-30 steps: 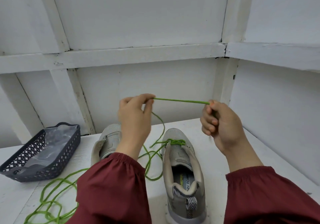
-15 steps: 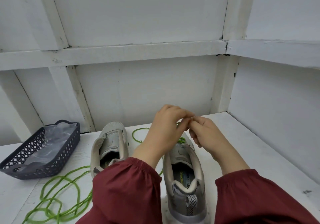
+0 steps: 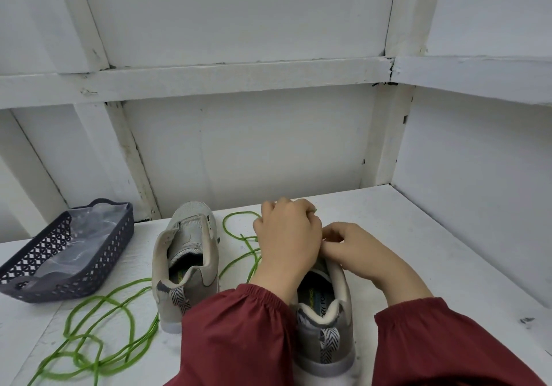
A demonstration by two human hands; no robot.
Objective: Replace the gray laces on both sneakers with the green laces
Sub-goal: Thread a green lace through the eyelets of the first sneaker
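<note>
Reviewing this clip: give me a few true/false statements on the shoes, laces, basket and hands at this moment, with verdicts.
1. Both hands work at the right-hand sneaker. True.
2. The dark basket sits right of the sneakers. False: it sits to their left.
3. The left-hand sneaker carries a green lace. False: no lace shows on it.
4. Green lace lies loose on the table. True.
5. The left hand rests inside the basket. False: it is over the right-hand sneaker, beside the right hand.

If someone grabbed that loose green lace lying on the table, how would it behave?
The green lace would probably go limp and dangle, since it lies in loose, wandering loops. It looks thin, so likely very light. The overlapping loops might snag or tangle as it lifts.
</note>
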